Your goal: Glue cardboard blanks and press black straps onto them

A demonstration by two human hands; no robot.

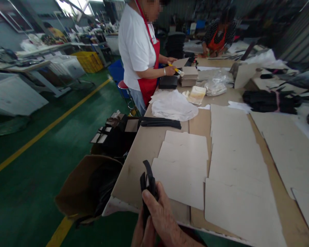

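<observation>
A small bundle of black strips (148,178) stands upright in my hands at the front edge of the table, one strip curling over at the top. My right hand (162,212) is closed round the bundle, its thumb pressed along the near side. Lower down, my left hand (143,231) grips the bottom of the same strips; part of it is hidden behind the right. Just beyond lie overlapping grey-beige boards (179,181), with more rows of boards (234,171) to the right. Farther up the table rests a flat pile of black strips (161,122).
An open carton (79,185) holding dark material stands left of the table (134,171). White plastic sheeting (173,104) lies behind the strip pile. Across the table, a person in a red apron (154,82) holds a yellow-handled brush (179,71). Another person (218,37) works farther back.
</observation>
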